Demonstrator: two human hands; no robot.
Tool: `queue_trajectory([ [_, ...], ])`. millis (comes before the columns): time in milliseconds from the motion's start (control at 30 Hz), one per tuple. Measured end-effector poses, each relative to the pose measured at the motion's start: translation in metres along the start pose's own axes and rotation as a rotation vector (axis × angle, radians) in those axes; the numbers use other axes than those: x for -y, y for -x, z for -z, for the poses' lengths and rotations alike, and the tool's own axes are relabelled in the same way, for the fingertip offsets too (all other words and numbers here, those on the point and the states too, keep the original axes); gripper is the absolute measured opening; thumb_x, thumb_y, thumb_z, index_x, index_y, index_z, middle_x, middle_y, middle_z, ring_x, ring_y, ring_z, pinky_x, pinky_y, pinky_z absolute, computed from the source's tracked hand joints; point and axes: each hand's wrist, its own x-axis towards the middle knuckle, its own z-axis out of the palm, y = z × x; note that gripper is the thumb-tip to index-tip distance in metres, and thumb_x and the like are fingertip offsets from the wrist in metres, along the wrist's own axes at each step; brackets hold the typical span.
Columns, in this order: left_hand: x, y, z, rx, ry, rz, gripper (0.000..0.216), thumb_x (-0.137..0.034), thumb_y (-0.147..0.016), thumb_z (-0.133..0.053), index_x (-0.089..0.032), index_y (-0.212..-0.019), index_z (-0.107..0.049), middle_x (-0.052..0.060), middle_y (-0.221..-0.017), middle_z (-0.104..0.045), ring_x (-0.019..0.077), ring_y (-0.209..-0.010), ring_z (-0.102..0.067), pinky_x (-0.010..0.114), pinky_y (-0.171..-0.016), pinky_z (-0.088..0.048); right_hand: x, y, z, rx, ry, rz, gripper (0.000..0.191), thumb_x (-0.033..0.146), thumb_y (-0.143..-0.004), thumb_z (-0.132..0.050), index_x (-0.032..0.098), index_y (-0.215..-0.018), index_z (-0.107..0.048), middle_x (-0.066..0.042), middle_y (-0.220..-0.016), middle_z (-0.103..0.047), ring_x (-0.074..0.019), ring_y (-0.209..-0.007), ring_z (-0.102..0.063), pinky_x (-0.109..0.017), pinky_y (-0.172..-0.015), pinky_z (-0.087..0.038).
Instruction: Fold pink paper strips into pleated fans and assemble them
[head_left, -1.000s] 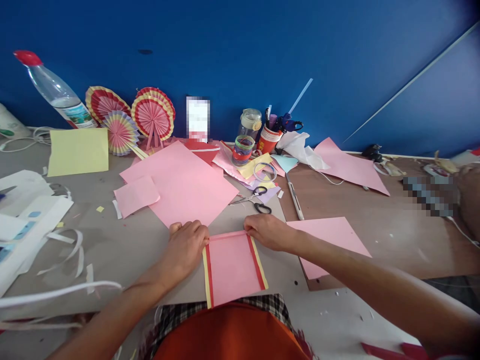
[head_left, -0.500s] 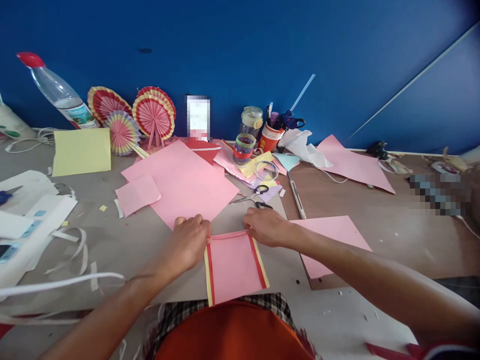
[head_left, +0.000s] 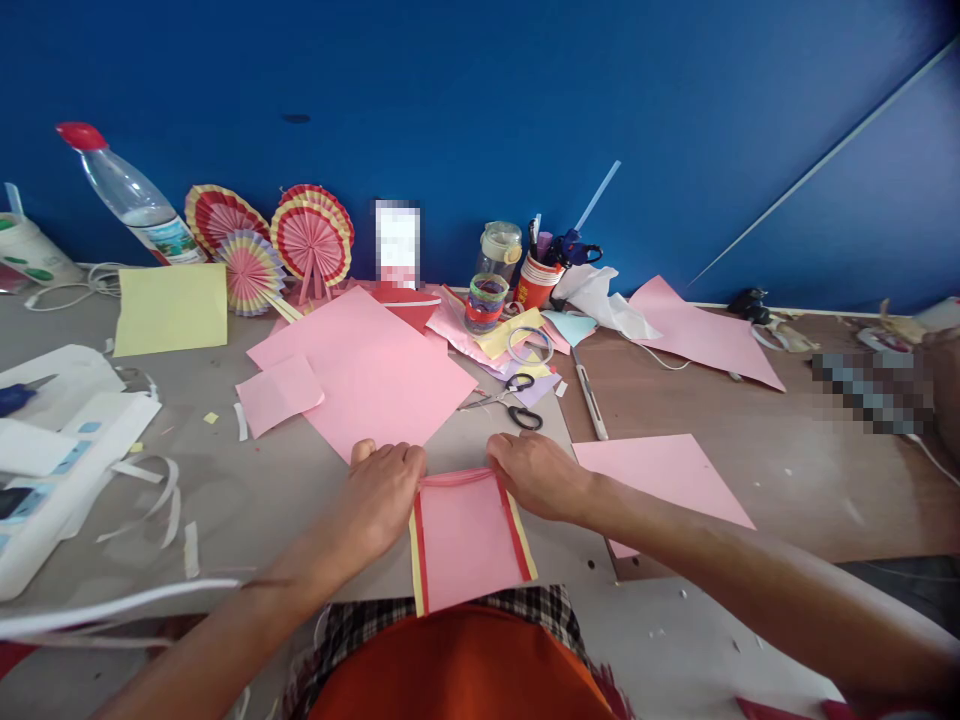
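Note:
A pink sheet of paper (head_left: 469, 550), edged with red and yellow strips on both sides, lies at the table's front edge. Its far edge is folded over in a narrow band. My left hand (head_left: 386, 490) has its fingers closed on the far left corner of that fold. At the far right corner, my right hand (head_left: 536, 475) pinches the same fold. The fingertips are partly hidden behind the knuckles. Black-handled scissors (head_left: 519, 388) lie just beyond my right hand, and a large pink sheet (head_left: 367, 365) lies beyond my left.
A utility knife (head_left: 590, 400) and another pink sheet (head_left: 660, 475) lie to the right. Pleated paper fans (head_left: 311, 240), a bottle (head_left: 131, 195) and a cup of tools (head_left: 536, 280) stand along the blue wall. A white power strip (head_left: 82, 460) and paper scraps are at left.
The folded band at the paper's far edge has bowed, its middle now sagging towards me. Both hands keep their hold at the corners. The view has shifted slightly.

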Motion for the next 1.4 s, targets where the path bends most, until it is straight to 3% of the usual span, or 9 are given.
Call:
queue_trajectory([
  [133, 0.002, 0.001, 0.003, -0.009, 0.043, -0.007, 0.023, -0.005, -0.083, -0.037, -0.018, -0.085, -0.056, 0.005, -0.081, -0.060, 0.0212, -0.080, -0.056, 0.038, -0.077, -0.027, -0.004, 0.009, 0.003, -0.245, 0.041, 0.116, 0.025, -0.002, -0.076, -0.042, 0.013, -0.092, -0.054, -0.007, -0.081, -0.058, -0.0174, -0.065, -0.048, -0.031, -0.062, -0.029],
  [267, 0.000, 0.003, 0.012, -0.053, 0.039, 0.046, 0.024, -0.009, -0.084, -0.039, -0.020, -0.078, -0.060, 0.004, -0.083, -0.058, 0.0210, -0.082, -0.055, 0.039, -0.078, -0.026, -0.007, 0.016, 0.009, -0.445, 0.124, 0.251, 0.024, -0.003, -0.079, -0.038, 0.015, -0.078, -0.055, -0.006, -0.077, -0.055, -0.0160, -0.064, -0.043, -0.031, -0.063, -0.027],
  [500, -0.007, 0.006, 0.027, -0.196, 0.064, 0.101, 0.014, -0.014, -0.086, -0.042, -0.020, -0.076, -0.051, 0.000, -0.076, -0.059, 0.0168, -0.073, -0.054, 0.039, -0.082, -0.025, -0.011, 0.021, 0.022, -0.563, 0.104, 0.235, 0.028, -0.002, -0.080, -0.036, 0.016, -0.076, -0.056, -0.006, -0.078, -0.057, -0.0158, -0.069, -0.044, -0.031, -0.064, -0.026],
  [767, -0.012, 0.017, 0.045, -0.628, -0.227, 0.014, 0.022, -0.011, -0.087, -0.039, -0.022, -0.073, -0.051, 0.001, -0.078, -0.063, 0.0176, -0.074, -0.053, 0.041, -0.088, -0.022, -0.017, 0.023, 0.041, -0.747, 0.079, 0.115, 0.026, 0.010, -0.089, -0.037, 0.019, -0.078, -0.058, -0.006, -0.084, -0.060, -0.0154, -0.070, -0.047, -0.033, -0.067, -0.027],
  [967, -0.009, 0.013, 0.055, -0.652, -0.214, 0.012, 0.017, -0.013, -0.086, -0.043, -0.025, -0.080, -0.054, 0.001, -0.092, -0.065, 0.0200, -0.086, -0.055, 0.045, -0.096, -0.020, -0.013, 0.017, 0.041, -0.806, -0.023, 0.094, 0.021, 0.008, -0.085, -0.042, 0.018, -0.075, -0.056, -0.005, -0.080, -0.061, -0.0159, -0.071, -0.051, -0.032, -0.067, -0.031],
  [1100, -0.013, 0.011, 0.051, -0.740, 0.030, 0.094, 0.021, -0.026, -0.082, -0.055, -0.024, -0.103, -0.053, 0.010, -0.111, -0.059, 0.0273, -0.106, -0.051, 0.046, -0.098, -0.027, -0.011, 0.007, 0.029, -0.794, -0.474, -0.101, 0.014, 0.012, -0.080, -0.043, 0.018, -0.073, -0.054, -0.005, -0.075, -0.058, -0.0159, -0.070, -0.052, -0.029, -0.065, -0.037],
  [1200, -0.019, 0.016, 0.041, -0.816, 0.341, 0.102, 0.024, -0.029, -0.081, -0.057, -0.023, -0.104, -0.052, 0.010, -0.105, -0.058, 0.0260, -0.106, -0.052, 0.042, -0.095, -0.037, -0.012, -0.002, 0.024, -0.685, -0.927, -0.347, 0.005, 0.019, -0.076, -0.049, 0.019, -0.073, -0.053, 0.000, -0.065, -0.055, -0.0132, -0.058, -0.048, -0.025, -0.053, -0.036],
  [1300, -0.026, 0.010, 0.029, -0.563, 0.804, 0.096, 0.016, -0.032, -0.085, -0.053, -0.023, -0.097, -0.054, 0.005, -0.092, -0.060, 0.0196, -0.090, -0.058, 0.033, -0.081, -0.046, -0.010, -0.012, 0.024, -0.625, -1.241, -0.487, 0.006, 0.025, -0.072, -0.055, 0.019, -0.073, -0.053, 0.004, -0.057, -0.050, -0.0109, -0.050, -0.043, -0.022, -0.046, -0.031],
  [1400, -0.035, -0.012, 0.025, -0.471, 1.220, 0.151, 0.022, -0.038, -0.082, -0.056, -0.020, -0.095, -0.056, 0.004, -0.089, -0.061, 0.0172, -0.084, -0.060, 0.029, -0.075, -0.048, 0.000, -0.023, 0.025, -0.716, -1.404, -0.501, 0.010, 0.027, -0.071, -0.056, 0.019, -0.073, -0.052, 0.004, -0.060, -0.051, -0.0105, -0.052, -0.044, -0.022, -0.048, -0.034],
])
